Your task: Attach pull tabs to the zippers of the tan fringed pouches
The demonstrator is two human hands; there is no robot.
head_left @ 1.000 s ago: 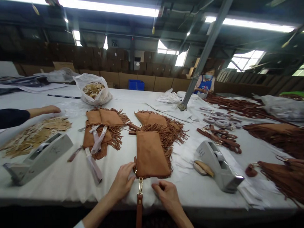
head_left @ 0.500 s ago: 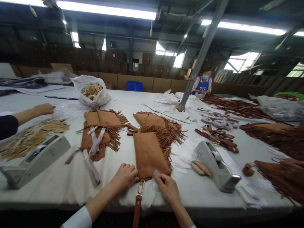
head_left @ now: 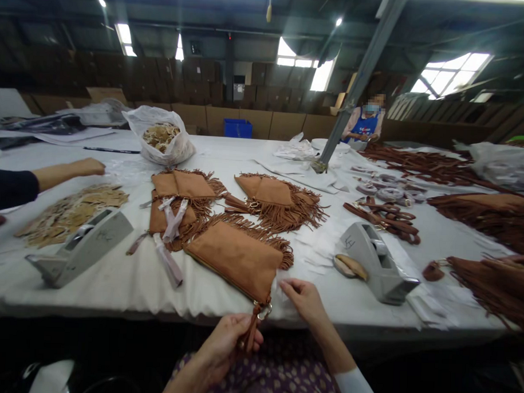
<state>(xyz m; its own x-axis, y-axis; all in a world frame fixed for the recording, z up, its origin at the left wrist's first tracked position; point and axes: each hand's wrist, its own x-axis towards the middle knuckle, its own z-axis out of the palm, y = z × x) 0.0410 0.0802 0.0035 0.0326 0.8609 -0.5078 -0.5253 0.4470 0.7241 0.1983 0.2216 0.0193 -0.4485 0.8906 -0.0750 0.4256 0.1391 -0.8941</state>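
A tan fringed pouch [head_left: 238,253] lies slanted at the table's near edge, its zipper side toward me and its fringe spread behind. My left hand [head_left: 225,344] is closed around a brown leather strap [head_left: 252,331], which hangs from a gold clasp [head_left: 264,311] at the pouch's near right corner. Just right of that corner, my right hand [head_left: 303,298] pinches a small, thin whitish translucent sheet [head_left: 280,283]. Behind lie another fringed pouch [head_left: 266,191] and a stacked pair of pouches [head_left: 185,185] with plastic-wrapped straps [head_left: 170,262] on top.
Grey tape dispensers stand left [head_left: 86,245] and right [head_left: 378,261]. A bag of tan pieces [head_left: 161,138] sits behind a loose pile [head_left: 79,210]. Coiled straps [head_left: 384,218] lie right. A co-worker's arm [head_left: 69,169] reaches in left; another person [head_left: 363,122] stands beyond a metal post [head_left: 351,91].
The near pouch has turned from upright to slanted leftward. My left hand has left its edge and taken hold of the strap. The right hand still pinches the sheet; the view has tipped downward.
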